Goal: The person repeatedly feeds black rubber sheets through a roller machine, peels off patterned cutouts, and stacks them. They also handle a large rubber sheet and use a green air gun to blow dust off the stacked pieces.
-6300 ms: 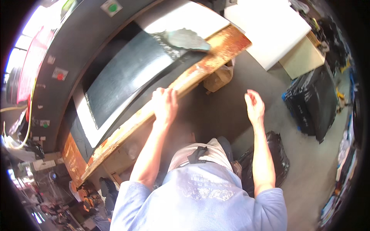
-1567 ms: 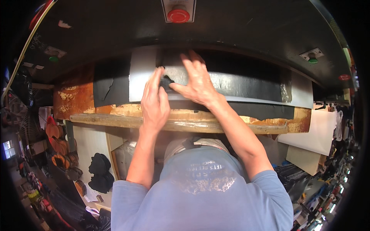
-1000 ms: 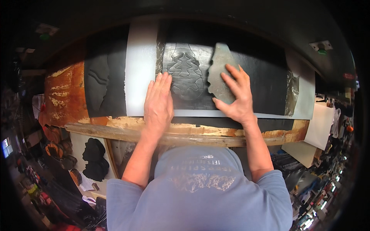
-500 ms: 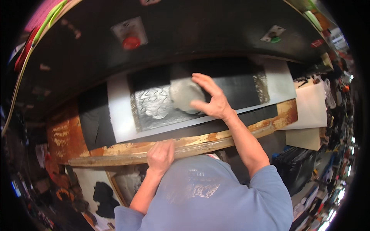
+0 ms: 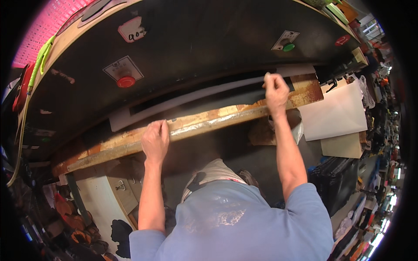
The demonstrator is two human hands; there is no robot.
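A long wooden board (image 5: 209, 116) with a worn, chipped front edge lies across the view, partly under the dark machine. Curled over that edge, my left hand (image 5: 155, 141) grips it left of the middle. Farther right, my right hand (image 5: 276, 93) is closed above the board, its fingertips by the end of a narrow visible strip of white sheet (image 5: 196, 92). Whether those fingers pinch anything cannot be made out. Most of the sheet, and whatever rests on it, is hidden beneath the machine.
The machine's black front (image 5: 196, 43) carries a red button (image 5: 126, 81) at left and a green button (image 5: 288, 46) at right. White paper (image 5: 335, 111) lies right of the board. A black bag-like bundle (image 5: 328, 185) stands lower right. A pink basket (image 5: 45, 32) sits at upper left.
The board has slid inward under the machine, hiding the round grey piece and the embossed silvery panel. My right hand left the grey piece, moved right and closed. My left hand shifted left and forward.
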